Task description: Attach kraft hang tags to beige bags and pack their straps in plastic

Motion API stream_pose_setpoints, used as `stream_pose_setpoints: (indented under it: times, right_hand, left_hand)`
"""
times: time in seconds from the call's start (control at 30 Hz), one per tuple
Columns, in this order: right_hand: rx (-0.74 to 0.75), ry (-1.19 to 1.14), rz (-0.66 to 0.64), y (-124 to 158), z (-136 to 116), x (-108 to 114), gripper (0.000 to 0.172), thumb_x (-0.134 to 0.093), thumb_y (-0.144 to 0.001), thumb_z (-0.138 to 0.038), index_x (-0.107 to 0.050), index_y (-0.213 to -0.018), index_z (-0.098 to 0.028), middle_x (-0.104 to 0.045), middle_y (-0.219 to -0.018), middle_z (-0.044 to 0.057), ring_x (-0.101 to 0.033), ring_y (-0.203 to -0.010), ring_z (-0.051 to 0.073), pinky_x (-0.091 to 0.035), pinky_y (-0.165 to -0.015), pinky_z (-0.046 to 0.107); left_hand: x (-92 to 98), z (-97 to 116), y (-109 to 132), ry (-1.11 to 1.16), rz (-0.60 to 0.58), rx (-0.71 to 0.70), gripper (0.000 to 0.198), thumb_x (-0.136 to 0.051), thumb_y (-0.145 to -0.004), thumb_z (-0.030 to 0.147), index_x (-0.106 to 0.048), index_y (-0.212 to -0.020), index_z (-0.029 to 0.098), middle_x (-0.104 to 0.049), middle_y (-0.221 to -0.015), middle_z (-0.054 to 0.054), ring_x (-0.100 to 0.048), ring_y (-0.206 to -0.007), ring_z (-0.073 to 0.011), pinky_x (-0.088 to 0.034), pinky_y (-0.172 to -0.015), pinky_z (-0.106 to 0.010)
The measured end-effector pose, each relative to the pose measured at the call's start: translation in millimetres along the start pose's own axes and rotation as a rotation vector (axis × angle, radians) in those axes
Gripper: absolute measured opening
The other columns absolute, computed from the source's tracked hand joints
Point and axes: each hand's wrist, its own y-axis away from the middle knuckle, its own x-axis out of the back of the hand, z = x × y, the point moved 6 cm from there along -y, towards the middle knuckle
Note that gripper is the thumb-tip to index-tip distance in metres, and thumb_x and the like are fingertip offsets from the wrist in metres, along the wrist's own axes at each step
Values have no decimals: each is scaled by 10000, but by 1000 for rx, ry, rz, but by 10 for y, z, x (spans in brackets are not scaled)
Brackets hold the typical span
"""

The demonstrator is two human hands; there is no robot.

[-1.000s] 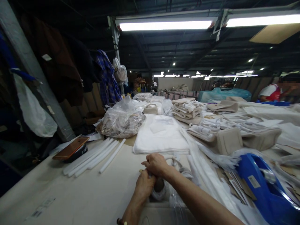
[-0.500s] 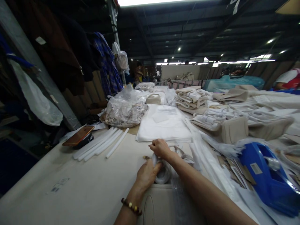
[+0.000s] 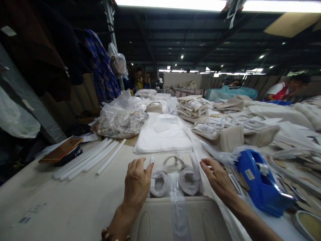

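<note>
A beige bag [image 3: 180, 217] lies flat at the table's near edge under a strip of clear plastic [image 3: 178, 207]. Its handle, wrapped in white foam [image 3: 173, 177], curls into two rolls just beyond it. My left hand [image 3: 136, 182] rests open against the left roll, fingers spread. My right hand [image 3: 218, 179] lies open and flat to the right of the right roll, holding nothing.
A blue tape dispenser [image 3: 260, 182] sits at the right. White foam rods [image 3: 87, 160] and a phone [image 3: 60, 152] lie left. Folded white cloth [image 3: 163, 135], a plastic bag of scraps [image 3: 119, 120] and stacked beige bags [image 3: 193, 107] lie behind. A person [image 3: 283, 90] works far right.
Both hands let go of the foam-wrapped handle and moved apart to either side of it. The camera shifted, showing more of the beige bag.
</note>
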Motion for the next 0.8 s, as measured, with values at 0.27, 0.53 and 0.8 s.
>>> stream_pose_setpoints:
  times: [0.27, 0.53, 0.8]
  right_hand:
    - [-13, -91, -108, 680, 170, -144, 367, -384, -865, -456, -605, -1013, -204, -659, -1003, 99, -614, -966, 241, -486, -859, 374]
    - [66, 23, -103, 779, 230, -258, 176, -420, -909, -244, -576, -976, -199, -656, -914, 74, -627, -866, 211, -494, -764, 300]
    - [63, 95, -124, 862, 292, -474, 118, -478, -881, -206, -595, -868, -195, -666, -837, 56, -652, -791, 196, -487, -687, 261]
  left_hand:
    - [-673, 986, -456, -94, -332, -481, 330, -500, -812, 70, -606, -1069, 249, -545, -1289, -52, -459, -1210, -204, -381, -967, -331]
    - [-827, 889, -552, -339, -469, -485, 274, -357, -849, 129, -625, -883, 179, -662, -949, -110, -608, -940, -243, -391, -830, -375]
    - [-782, 533, -473, -295, -548, -305, 283, -368, -873, 275, -625, -828, 167, -681, -908, -122, -625, -906, -270, -424, -757, -335]
